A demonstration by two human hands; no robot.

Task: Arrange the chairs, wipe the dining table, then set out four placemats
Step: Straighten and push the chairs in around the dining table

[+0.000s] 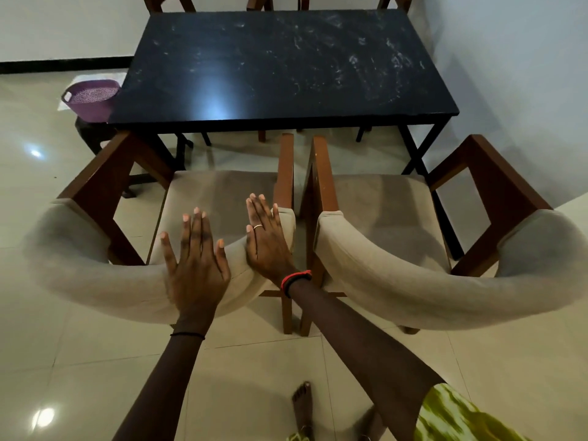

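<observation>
Beige padding wraps the curved back of the left chair (95, 275), which stands on the tiled floor (63, 361) just short of the dark table (280, 62), side by side with a second chair (413, 249). Both hands rest flat on that back, fingers spread and gripping nothing: the left hand (195, 265) on the middle of the curve, the right hand (265, 240) near its end by the wooden arm. With its solid wood frame the chair is probably fairly heavy and stiff, while the cushion gives under the palms; the glossy tiles should let it slide. Pushing low on the firm back rail, or holding the wooden arms, looks steadiest.
</observation>
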